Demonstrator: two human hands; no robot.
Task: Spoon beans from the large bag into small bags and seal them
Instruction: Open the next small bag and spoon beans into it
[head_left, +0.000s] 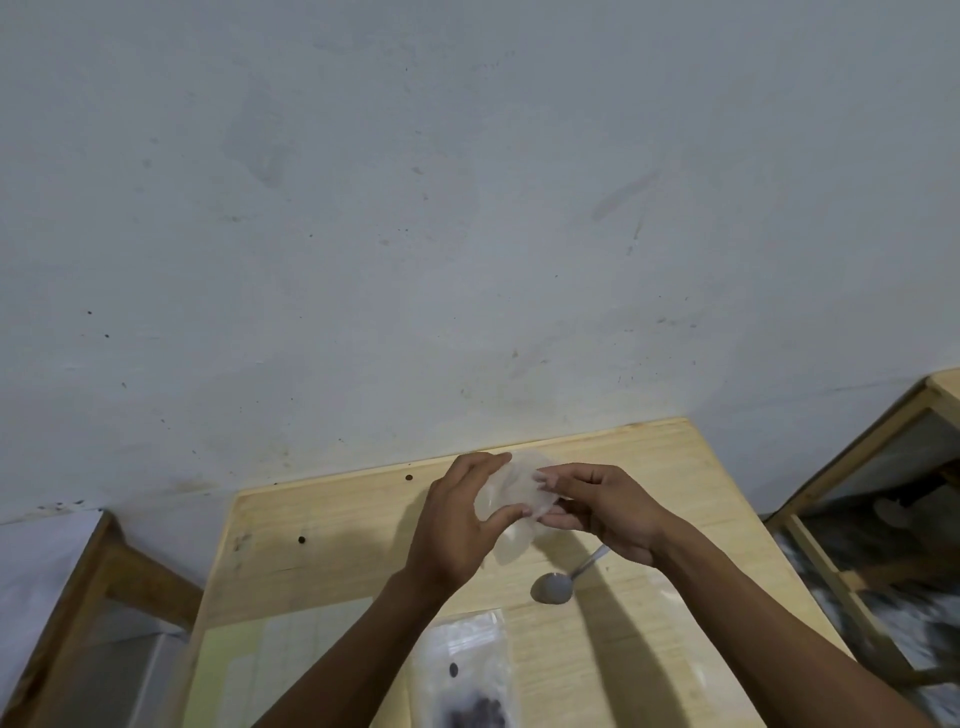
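Observation:
Both my hands hold a small clear plastic bag (514, 499) up above the wooden table (332, 561). My left hand (457, 525) pinches its left side between thumb and fingers. My right hand (597, 504) pinches its right edge. I cannot tell whether the small bag holds any beans. Under my right hand a metal spoon (556, 587) lies on the table, bowl toward me. The large clear bag (467, 670) with dark beans in its lower part lies at the bottom centre, partly cut off by the frame edge.
A grey-white wall (467, 208) rises right behind the table. Two loose dark beans (302, 540) lie on the table's far left part. Wooden frames stand at the left (104, 571) and right (857, 467). A pale sheet (280, 670) lies at the table's near left.

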